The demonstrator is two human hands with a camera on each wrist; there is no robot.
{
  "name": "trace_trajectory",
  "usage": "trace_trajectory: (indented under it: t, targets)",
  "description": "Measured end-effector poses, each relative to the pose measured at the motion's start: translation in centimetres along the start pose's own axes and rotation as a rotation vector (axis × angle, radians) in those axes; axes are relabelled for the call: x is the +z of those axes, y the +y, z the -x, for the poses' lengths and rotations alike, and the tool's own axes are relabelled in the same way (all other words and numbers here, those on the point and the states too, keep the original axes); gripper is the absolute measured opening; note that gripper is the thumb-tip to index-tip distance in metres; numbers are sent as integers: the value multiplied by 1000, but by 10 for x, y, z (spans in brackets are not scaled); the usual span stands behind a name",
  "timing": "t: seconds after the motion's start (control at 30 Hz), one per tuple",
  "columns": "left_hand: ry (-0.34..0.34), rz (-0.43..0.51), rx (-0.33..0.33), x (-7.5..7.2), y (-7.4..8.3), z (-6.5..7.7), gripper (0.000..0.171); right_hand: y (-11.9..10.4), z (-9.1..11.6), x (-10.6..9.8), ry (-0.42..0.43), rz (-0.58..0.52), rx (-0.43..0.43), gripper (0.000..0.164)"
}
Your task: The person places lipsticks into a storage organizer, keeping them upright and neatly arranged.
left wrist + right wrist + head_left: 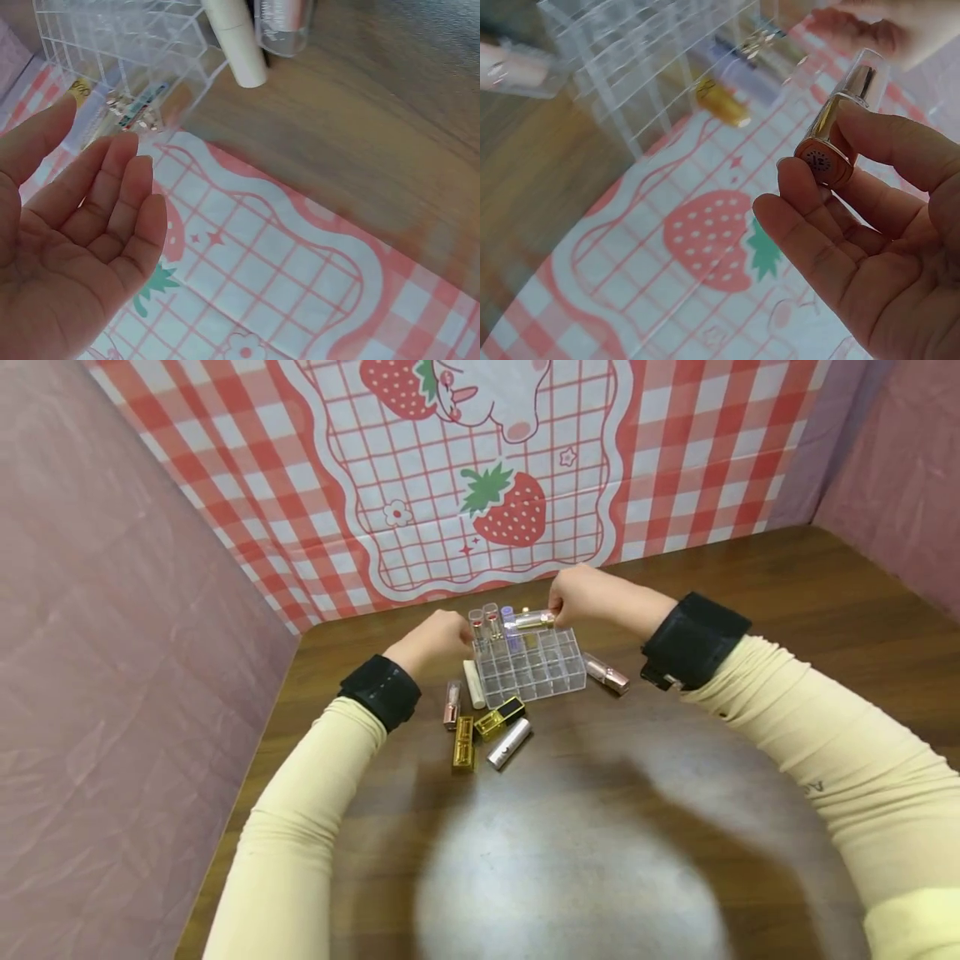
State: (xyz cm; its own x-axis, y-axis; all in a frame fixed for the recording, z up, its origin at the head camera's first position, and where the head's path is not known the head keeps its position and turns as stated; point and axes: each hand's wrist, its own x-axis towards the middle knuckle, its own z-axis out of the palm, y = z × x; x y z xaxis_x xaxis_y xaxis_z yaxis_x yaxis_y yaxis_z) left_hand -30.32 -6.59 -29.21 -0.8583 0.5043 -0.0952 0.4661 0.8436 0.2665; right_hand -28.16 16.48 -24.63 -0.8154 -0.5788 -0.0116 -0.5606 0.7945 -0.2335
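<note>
My right hand (581,593) pinches a lipstick (826,139) between thumb and fingers above the back of a clear compartment organizer (534,675). The lipstick has a shiny gold base and a clear cap, and lies tilted almost sideways in the head view. At the organizer's back left, my left hand (441,633) hovers with loosely bent fingers; in the left wrist view its palm (67,292) holds nothing. Two clear-capped lipsticks (492,622) and a purple tube (507,615) stand in the back row. A gold-ended tube (721,103) shows beside the purple one in the right wrist view.
Left of the organizer lie a cream tube (474,685) and a pink lipstick (452,704). Two gold tubes (463,743) and a silver tube (510,744) lie in front. A rose-gold lipstick (606,673) rests at right. A strawberry-patterned cloth (420,539) hangs behind.
</note>
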Motion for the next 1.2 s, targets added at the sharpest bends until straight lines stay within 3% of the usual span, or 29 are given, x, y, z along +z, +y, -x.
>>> trace_trajectory:
  t: [0.1,0.27,0.4,0.63,0.9,1.2]
  targets:
    - [-38,5,10,-3,5,-4,13,-8,-6,1,6,-9,-7,40]
    - [-53,-6,48,-9,12,-7,10,-16,-13,2,21,30,-31,38]
    - [-38,-5,77,-14,15,-7,24,-19,-16,3,12,39,-39,40]
    - [-43,-30,157,-21,20,-8,25,-22,-22,4,-11,-12,-10,45]
    - [-61,-21,141,-26,24,-7,30,-29,-31,8,-45,-62,19,45]
    - [-83,-36,129,-27,25,-7,41,-33,-33,11,-26,-48,-10,45]
